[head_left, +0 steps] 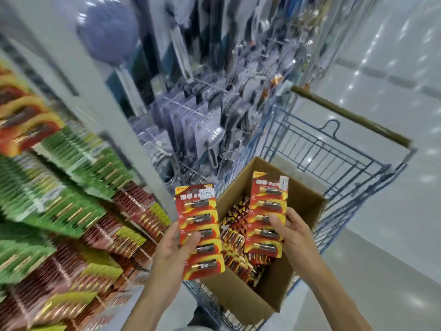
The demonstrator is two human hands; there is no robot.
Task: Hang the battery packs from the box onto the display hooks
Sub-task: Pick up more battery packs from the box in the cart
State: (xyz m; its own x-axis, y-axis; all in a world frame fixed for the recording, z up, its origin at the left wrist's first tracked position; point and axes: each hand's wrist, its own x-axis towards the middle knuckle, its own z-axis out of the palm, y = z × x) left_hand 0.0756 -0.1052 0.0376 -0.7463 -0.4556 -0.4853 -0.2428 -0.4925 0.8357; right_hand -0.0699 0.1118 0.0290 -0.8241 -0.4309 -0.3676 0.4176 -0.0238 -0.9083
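Observation:
An open cardboard box (241, 297) sits in a blue wire cart and holds several red battery packs (235, 237). My left hand (171, 256) grips one long red strip of battery packs (199, 230) left of the box, thumb across its front. My right hand (294, 237) holds a second red battery strip (268, 211) upright over the box, fingers curled on its right edge. The display hooks on the left carry rows of green, red and yellow battery packs (71, 206); the hooks themselves are blurred.
The blue wire cart (334, 154) with a brown handle (346, 115) stands ahead on the right. Behind it a rack of grey blister-packed goods (202, 120) hangs on pegs. A white shelf upright (114, 91) separates the two displays. Glossy floor (393, 211) lies to the right.

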